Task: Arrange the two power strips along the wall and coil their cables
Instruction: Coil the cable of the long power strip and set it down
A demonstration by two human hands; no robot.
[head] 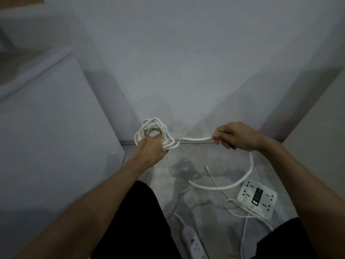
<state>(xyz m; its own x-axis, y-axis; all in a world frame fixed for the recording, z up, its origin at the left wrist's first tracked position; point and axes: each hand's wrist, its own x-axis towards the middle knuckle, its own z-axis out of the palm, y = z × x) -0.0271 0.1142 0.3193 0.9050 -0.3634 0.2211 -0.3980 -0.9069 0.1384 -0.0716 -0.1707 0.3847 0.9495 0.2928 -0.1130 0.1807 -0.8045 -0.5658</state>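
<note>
Left hand grips coil above floor; right hand pinches cable trailing to square power strip. Risk: a tug drags the strip, or loose loops slip.

Left hand, right hand clenched

Single head-mounted wide-angle view, taken from my own head, facing forward and steeply down. My forearms enter from the bottom edge; my left hand and right hand sit close, mid-frame. Beyond them lie the floor and wall.
</note>
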